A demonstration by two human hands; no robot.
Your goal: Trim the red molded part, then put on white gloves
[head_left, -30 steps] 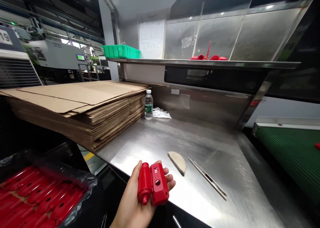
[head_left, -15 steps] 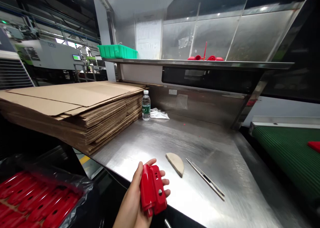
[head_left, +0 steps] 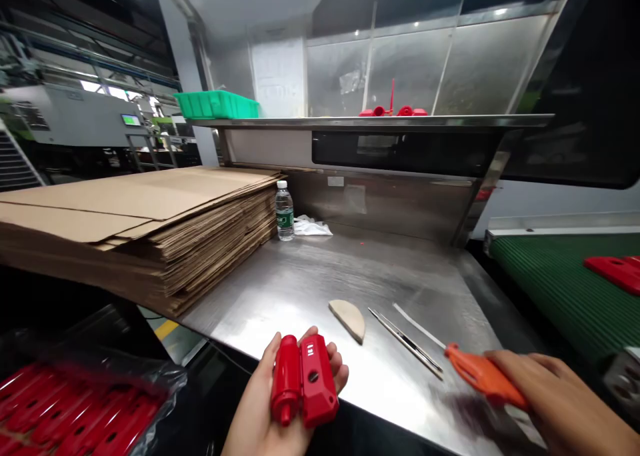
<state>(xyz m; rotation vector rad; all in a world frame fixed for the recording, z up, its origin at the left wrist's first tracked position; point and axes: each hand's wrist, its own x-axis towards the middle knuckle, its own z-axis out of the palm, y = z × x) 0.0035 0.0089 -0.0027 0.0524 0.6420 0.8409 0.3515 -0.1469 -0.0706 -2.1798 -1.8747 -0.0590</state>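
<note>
Head camera looked down on a steel desk (head_left: 310, 283). At its near edge the left hand (head_left: 273, 409) lay palm up with a red plastic part (head_left: 303, 379) resting in it; the fingers (head_left: 334, 363) were curled up around the part's far side and the thumb pressed its left side, so the hand was gripping it. The part had a round barrel on the left and a flat block with two small holes on the right, and it hung partly over the desk's near edge.

Toward the near right corner the right hand (head_left: 555, 393) was closed on the orange handle of a knife (head_left: 477, 373), whose thin blade pointed toward the middle of the desk. Whether the handle touched the desk could not be told, since that area was blurred.

Just beyond the blade lay metal tweezers (head_left: 405, 343), and left of them, close to the red part but apart from it, a tan half-round pad (head_left: 349, 318). A stack of flat cardboard (head_left: 150, 223) covered the left side of the desk, with a water bottle (head_left: 285, 211) and a crumpled white wrapper (head_left: 310, 227) at the far edge beside it.

Below the desk's left side a plastic-lined bin held more red parts (head_left: 80, 416). To the right ran a green conveyor (head_left: 550, 283) carrying another red piece (head_left: 615, 271). A shelf (head_left: 450, 119) above held a green tray (head_left: 216, 104).
</note>
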